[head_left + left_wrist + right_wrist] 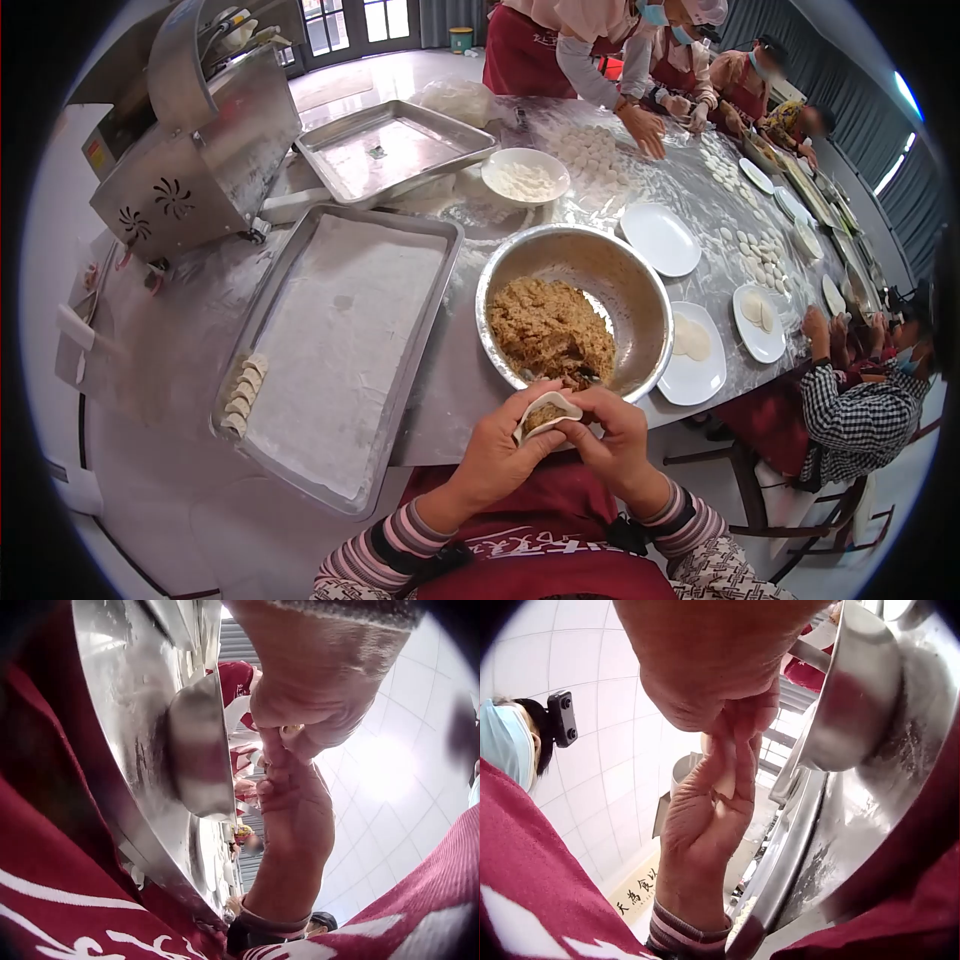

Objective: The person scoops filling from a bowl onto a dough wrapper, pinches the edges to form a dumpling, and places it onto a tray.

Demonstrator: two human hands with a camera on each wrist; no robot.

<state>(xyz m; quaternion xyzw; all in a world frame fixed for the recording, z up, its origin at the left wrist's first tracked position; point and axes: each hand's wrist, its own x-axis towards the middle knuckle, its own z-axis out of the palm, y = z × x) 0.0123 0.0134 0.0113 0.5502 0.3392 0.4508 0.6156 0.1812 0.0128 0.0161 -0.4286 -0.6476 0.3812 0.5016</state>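
Note:
A round dough wrapper (549, 412) with brown filling in its middle is held between both hands, just in front of the steel bowl of filling (552, 325). The left hand (497, 450) pinches the wrapper's left edge with thumb and fingers; the right hand (612, 438) pinches its right edge. The wrapper's sides are raised around the filling, which still shows from above. In the left wrist view the left hand (319, 682) meets the right hand (292, 832) fingertip to fingertip. The right wrist view shows the right hand (705, 660) covering most of the wrapper.
A lined tray (340, 290) with a row of several dumplings (243, 395) lies left. Behind are an empty tray (390, 150), a flour bowl (525, 178) and a steel machine (195, 150). White plates (660, 238), one with wrappers (690, 338), stand right. Other people work around the table.

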